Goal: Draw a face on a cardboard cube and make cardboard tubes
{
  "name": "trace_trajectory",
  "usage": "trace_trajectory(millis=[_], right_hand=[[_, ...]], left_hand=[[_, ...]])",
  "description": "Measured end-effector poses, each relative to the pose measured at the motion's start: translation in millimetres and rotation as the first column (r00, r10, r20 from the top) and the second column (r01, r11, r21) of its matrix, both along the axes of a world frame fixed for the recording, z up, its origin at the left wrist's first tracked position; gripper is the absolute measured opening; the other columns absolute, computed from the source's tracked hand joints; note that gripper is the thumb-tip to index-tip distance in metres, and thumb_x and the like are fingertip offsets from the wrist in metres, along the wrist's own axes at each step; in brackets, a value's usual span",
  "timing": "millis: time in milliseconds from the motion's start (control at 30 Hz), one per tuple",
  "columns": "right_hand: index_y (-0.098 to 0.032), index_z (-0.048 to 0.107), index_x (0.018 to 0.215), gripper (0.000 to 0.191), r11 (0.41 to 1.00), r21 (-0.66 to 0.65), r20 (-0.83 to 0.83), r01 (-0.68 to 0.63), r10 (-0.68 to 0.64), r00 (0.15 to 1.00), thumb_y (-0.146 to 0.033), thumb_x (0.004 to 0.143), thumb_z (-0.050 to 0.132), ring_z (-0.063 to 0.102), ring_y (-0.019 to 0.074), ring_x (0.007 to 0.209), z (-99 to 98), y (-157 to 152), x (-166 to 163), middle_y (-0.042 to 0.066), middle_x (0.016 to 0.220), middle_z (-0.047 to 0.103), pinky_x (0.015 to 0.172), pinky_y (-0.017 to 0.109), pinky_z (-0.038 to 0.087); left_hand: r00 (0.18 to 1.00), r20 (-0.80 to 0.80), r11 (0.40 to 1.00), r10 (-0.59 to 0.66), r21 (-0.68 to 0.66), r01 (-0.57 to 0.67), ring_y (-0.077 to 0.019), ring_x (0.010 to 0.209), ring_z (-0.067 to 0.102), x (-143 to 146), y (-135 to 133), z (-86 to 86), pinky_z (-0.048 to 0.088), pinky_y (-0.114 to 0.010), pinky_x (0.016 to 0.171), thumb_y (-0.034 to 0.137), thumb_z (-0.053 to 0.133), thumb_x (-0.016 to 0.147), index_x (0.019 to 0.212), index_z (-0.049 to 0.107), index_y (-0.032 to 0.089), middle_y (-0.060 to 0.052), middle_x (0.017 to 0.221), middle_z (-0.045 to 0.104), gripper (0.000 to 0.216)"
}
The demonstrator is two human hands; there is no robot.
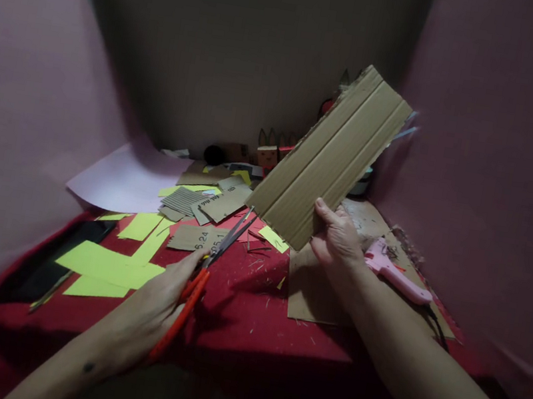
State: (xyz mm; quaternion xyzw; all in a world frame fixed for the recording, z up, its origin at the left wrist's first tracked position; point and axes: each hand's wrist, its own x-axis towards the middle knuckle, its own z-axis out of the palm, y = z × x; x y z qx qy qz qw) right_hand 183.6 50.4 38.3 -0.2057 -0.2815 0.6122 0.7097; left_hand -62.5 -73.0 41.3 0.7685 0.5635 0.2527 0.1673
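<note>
In my right hand [338, 238] is a long strip of brown cardboard [326, 162], pinched near its lower right corner with the thumb on the front face. The strip is tilted, its top leaning right, and two creases run along its length. My left hand [179, 287] is wrapped round the orange handles of a pair of scissors [186, 305]. Their blades point up and to the right, slightly parted, with the tips close to the cardboard's lower left corner. Whether the tips touch the cardboard I cannot tell.
Yellow paper pieces [99, 262] and cardboard scraps [223, 201] lie on the red cloth [246, 324]. A pink glue gun [399, 274] rests at right on a cardboard sheet [315, 295]. A dark flat object [48, 263] lies left. Pink walls [500, 162] stand at both sides.
</note>
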Motion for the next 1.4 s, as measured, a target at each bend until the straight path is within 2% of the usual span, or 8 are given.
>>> trace_trajectory(millis=[233,433,633,833,1000,1133,1300,1400], right_hand=[[-0.025,0.057,0.079,0.023,0.999,-0.016,0.070,0.041,-0.040,0.997,-0.020,0.065,0.074,0.066,0.0270,0.099,1.9,-3,1,0.003,0.088,0.073,0.081,0.044,0.056],[-0.023,0.059,0.080,0.019,1.000,-0.016,0.106,-0.026,0.028,0.994,-0.018,0.066,0.070,0.066,0.0243,0.100,-0.7,-12,-6,0.003,0.086,0.073,0.082,0.040,0.056],[-0.023,0.061,0.079,0.015,0.995,-0.044,0.099,-0.087,0.091,0.991,-0.018,0.068,0.069,0.068,0.0212,0.093,-7.5,-16,-9,0.002,0.085,0.072,0.083,0.037,0.056],[-0.024,0.061,0.082,0.019,0.994,-0.059,0.094,-0.089,0.094,0.991,-0.017,0.066,0.070,0.068,0.0205,0.092,-9.1,-15,-10,0.000,0.086,0.072,0.084,0.036,0.055],[-0.024,0.060,0.079,0.020,0.990,-0.089,0.052,-0.108,0.113,0.992,-0.013,0.066,0.070,0.068,0.0202,0.088,-9.6,-16,-11,-0.001,0.081,0.072,0.082,0.036,0.055],[-0.024,0.060,0.080,0.019,0.992,-0.078,0.063,-0.104,0.109,0.992,-0.013,0.066,0.070,0.069,0.0211,0.087,-9.5,-17,-12,0.000,0.081,0.072,0.079,0.038,0.056],[-0.024,0.060,0.081,0.020,0.992,-0.055,0.076,-0.109,0.113,0.991,-0.013,0.067,0.069,0.068,0.0202,0.086,-9.3,-17,-13,0.000,0.081,0.072,0.080,0.036,0.057],[-0.024,0.059,0.081,0.019,0.992,-0.058,0.094,-0.110,0.116,0.989,-0.014,0.068,0.068,0.068,0.0201,0.088,-9.3,-18,-13,0.000,0.082,0.072,0.081,0.036,0.056]], left_hand=[[0.998,-0.010,0.998,0.057,-0.014,-0.057,-0.0263,0.077,0.069,9,-4,-1.3,0.056,-0.034,0.067,0.037,0.049,0.085,0.132,0.052,0.020,-0.012,0.095,0.072,0.050],[0.999,0.010,0.997,0.040,-0.059,-0.040,-0.0272,0.088,0.069,16,0,-4.5,0.055,-0.036,0.075,0.035,0.050,0.086,0.135,0.051,0.021,-0.013,0.108,0.071,0.051],[0.999,-0.011,0.993,0.042,-0.111,-0.043,-0.0288,0.091,0.067,26,8,-4.2,0.053,-0.040,0.078,0.040,0.046,0.089,0.138,0.046,0.014,-0.018,0.113,0.068,0.056],[0.999,0.033,0.993,0.030,-0.112,-0.026,-0.0280,0.095,0.067,27,7,-9.2,0.052,-0.038,0.079,0.041,0.044,0.090,0.135,0.046,0.017,-0.015,0.111,0.069,0.051],[0.990,-0.104,0.983,0.097,-0.143,-0.111,-0.0264,0.071,0.067,28,7,-10.1,0.049,-0.035,0.064,0.033,0.045,0.086,0.126,0.052,0.015,-0.012,0.087,0.073,0.045],[0.930,-0.327,0.982,0.166,-0.032,-0.187,-0.0288,0.065,0.066,31,8,-6.9,0.042,-0.034,0.057,0.028,0.042,0.086,0.116,0.058,0.017,-0.011,0.075,0.071,0.037],[0.821,-0.547,0.982,0.166,0.020,-0.185,-0.0267,0.056,0.061,34,8,-3.4,0.031,-0.031,0.049,0.022,0.035,0.085,0.111,0.059,0.015,-0.008,0.063,0.065,0.036],[0.815,-0.560,0.987,0.151,0.035,-0.159,-0.0248,0.051,0.058,34,8,-3.3,0.027,-0.030,0.048,0.021,0.036,0.084,0.100,0.059,0.018,-0.006,0.059,0.061,0.029]])
